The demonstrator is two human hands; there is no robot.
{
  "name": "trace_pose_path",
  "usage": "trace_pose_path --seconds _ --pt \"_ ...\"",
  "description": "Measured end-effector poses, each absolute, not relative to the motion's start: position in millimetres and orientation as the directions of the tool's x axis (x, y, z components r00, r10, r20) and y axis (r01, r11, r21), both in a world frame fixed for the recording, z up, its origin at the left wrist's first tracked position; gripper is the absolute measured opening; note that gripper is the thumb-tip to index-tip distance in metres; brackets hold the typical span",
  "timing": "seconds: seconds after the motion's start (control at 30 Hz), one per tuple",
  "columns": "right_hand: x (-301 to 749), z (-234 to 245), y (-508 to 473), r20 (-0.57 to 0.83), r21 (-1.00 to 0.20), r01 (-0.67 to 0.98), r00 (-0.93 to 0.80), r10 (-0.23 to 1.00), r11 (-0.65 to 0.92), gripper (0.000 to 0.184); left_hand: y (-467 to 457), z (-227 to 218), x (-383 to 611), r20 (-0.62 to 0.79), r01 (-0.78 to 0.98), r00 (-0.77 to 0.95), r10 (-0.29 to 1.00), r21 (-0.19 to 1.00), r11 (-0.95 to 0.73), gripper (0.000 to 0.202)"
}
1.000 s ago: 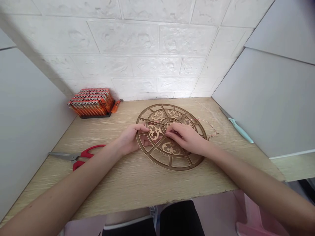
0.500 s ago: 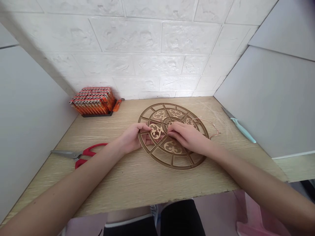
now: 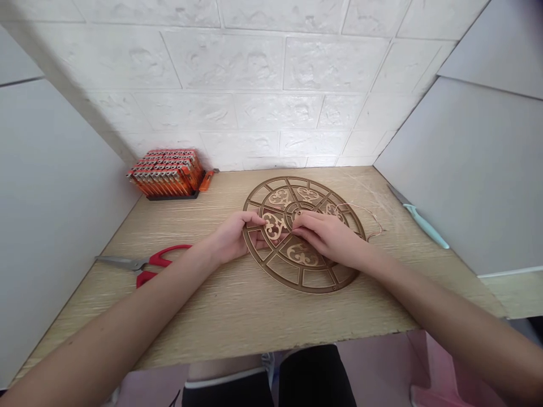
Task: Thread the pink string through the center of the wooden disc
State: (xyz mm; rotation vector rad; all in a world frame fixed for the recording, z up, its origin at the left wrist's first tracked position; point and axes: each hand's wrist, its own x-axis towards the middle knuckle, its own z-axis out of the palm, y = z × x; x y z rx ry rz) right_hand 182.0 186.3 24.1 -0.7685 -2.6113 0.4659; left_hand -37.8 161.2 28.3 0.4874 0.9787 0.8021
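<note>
Brown openwork disc [image 3: 278,249] over the wooden tabletop [image 3: 237,316]
The left hand [image 3: 233,236] clasps its left side; the right hand [image 3: 328,237] pinches by its middle, around what I can't tell

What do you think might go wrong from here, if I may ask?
The thin thread might snag on the cut-out disc, as it loops past the rim. The left forearm may nudge the scissors close beside it. The disc could shift if the left hand loosens its hold on the edge.
</note>
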Motion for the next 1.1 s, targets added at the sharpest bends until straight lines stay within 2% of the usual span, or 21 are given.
trace_pose_path --seconds 0.3,0.5,0.73,1.1 --pt "182.3 24.4 185.7 0.226 -0.39 0.506 -0.758 0.612 0.77 0.012 161.1 28.7 -36.5 -0.536 -0.38 0.315 0.783 0.685 0.622 0.028" --pt "181.7 26.1 183.3 0.209 -0.462 0.541 -0.703 0.679 0.702 0.013 162.5 27.0 -36.0 -0.541 -0.391 0.308 0.783 0.678 0.622 0.032" --pt "181.1 26.7 183.6 0.205 -0.386 0.524 -0.754 0.624 0.759 0.01 162.3 27.9 -35.6 -0.539 -0.391 0.308 0.784 0.679 0.621 0.033" --pt "182.4 25.4 185.4 0.214 -0.381 0.505 -0.766 0.606 0.774 0.012 161.8 29.0 -34.1 -0.529 -0.383 0.315 0.788 0.688 0.616 0.038"
